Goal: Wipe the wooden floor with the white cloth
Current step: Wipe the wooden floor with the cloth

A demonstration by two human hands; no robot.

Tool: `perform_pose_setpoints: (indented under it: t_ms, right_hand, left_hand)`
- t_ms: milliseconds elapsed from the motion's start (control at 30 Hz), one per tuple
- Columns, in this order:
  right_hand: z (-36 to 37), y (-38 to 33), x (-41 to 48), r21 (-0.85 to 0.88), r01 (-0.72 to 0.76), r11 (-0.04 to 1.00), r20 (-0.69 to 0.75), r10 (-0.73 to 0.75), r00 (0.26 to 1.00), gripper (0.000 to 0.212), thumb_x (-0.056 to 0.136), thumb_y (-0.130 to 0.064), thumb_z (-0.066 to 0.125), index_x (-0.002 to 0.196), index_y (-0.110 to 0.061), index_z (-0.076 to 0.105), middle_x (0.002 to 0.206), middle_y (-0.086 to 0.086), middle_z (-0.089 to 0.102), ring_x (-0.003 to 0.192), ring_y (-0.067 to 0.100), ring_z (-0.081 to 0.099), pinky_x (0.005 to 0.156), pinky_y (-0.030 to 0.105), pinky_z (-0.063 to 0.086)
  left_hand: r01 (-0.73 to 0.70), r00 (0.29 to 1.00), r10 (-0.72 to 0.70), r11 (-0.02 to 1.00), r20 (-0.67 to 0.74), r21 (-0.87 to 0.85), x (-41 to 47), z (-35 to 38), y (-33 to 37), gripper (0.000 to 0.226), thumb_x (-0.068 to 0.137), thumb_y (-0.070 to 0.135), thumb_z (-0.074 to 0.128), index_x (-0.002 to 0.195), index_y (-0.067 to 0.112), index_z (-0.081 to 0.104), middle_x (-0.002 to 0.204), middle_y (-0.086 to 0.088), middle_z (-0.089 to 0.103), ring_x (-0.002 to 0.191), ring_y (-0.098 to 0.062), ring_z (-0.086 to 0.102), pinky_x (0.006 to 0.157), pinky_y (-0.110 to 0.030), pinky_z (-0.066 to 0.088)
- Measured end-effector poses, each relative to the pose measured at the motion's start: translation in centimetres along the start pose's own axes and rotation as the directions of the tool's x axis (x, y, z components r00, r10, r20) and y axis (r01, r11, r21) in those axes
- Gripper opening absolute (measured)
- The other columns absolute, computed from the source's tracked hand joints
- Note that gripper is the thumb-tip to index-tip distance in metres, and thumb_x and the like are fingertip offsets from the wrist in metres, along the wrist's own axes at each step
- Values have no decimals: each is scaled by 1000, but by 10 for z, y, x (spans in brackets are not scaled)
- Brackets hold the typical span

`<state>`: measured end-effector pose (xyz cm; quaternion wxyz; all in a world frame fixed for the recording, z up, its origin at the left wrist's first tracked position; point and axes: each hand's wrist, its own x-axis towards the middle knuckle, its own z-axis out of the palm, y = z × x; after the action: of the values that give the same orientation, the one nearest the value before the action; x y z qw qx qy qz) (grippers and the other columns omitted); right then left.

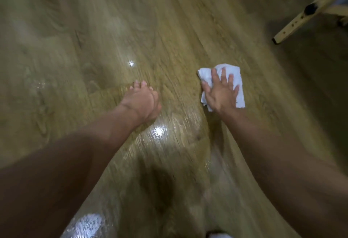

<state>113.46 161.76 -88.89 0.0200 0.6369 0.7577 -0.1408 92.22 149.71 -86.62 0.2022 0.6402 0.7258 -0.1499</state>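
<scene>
A crumpled white cloth (236,76) lies on the wooden floor (169,40) right of centre. My right hand (221,92) presses flat on top of it, fingers spread and straight. My left hand (144,102) rests on the bare floor to the left of the cloth, its fingertips touching the boards and holding nothing. Both forearms reach in from the bottom of the view. The picture is blurred by motion.
Pale wooden furniture legs (308,10) with a black knob stand at the top right. Shiny light reflections (159,130) mark the boards between my arms and at the bottom left. A dark shadow falls on the floor near the bottom centre.
</scene>
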Motion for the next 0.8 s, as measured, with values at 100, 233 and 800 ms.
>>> perform_pose_setpoints:
  t_ms: [100, 233, 800]
  right_hand:
    - [13, 0, -34, -54, 273, 961, 3, -273, 962, 59, 98, -58, 23, 151, -35, 14, 162, -2, 7, 149, 23, 0, 118, 50, 2]
    - [1, 61, -97, -130, 634, 762, 143, -619, 772, 60, 94, -62, 24, 150, -40, 20, 159, -7, 16, 148, 18, 9, 118, 45, 10]
    - [23, 12, -93, -173, 611, 773, 84, -606, 791, 60, 93, -59, 28, 149, -42, 17, 160, -10, 16, 148, 16, 9, 118, 45, 10]
  left_hand:
    - [-63, 995, 71, 992, -69, 113, 8, 19, -8, 83, 94, 59, 18, 147, -5, 9, 152, -33, 7, 141, -49, 6, 116, -50, 12]
    - [-81, 996, 84, 989, -20, 122, 7, 15, -10, 106, 81, 76, 19, 146, -6, 1, 152, -33, 0, 141, -49, 1, 116, -49, 9]
    - [-147, 988, 153, 982, -38, 119, 0, 17, -24, 96, 86, 68, 32, 150, 3, 1, 157, -22, 0, 145, -38, -1, 118, -42, 5]
